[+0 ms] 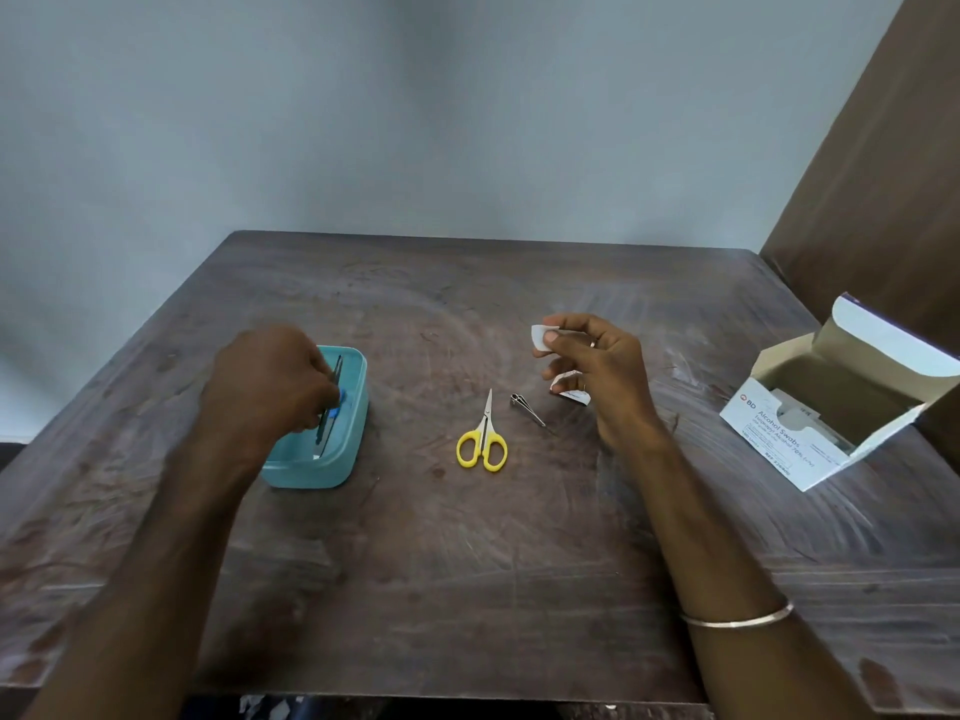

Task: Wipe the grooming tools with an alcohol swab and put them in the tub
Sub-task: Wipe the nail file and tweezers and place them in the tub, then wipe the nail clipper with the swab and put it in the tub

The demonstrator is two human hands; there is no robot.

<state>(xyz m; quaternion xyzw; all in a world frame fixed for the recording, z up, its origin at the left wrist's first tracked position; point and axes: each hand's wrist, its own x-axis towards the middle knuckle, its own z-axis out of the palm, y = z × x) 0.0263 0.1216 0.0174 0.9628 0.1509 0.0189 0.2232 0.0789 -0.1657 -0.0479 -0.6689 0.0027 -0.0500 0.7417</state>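
Dark brown scuffed wooden bench, teal rectangular plastic tub, yellow-handled steel scissors, silvery metal nail clipper, white folded alcohol swab, white cardboard swab box with blue lettering, pale grey-blue wall

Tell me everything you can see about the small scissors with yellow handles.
The scissors are small, with two yellow loop handles that look like plastic and thin, pointed blades of shiny metal. The blades are closed. They lie flat on the brown table, handles toward the person and tip pointing away, between the blue tub and a small metal tool. Nothing touches them; both hands are elsewhere.
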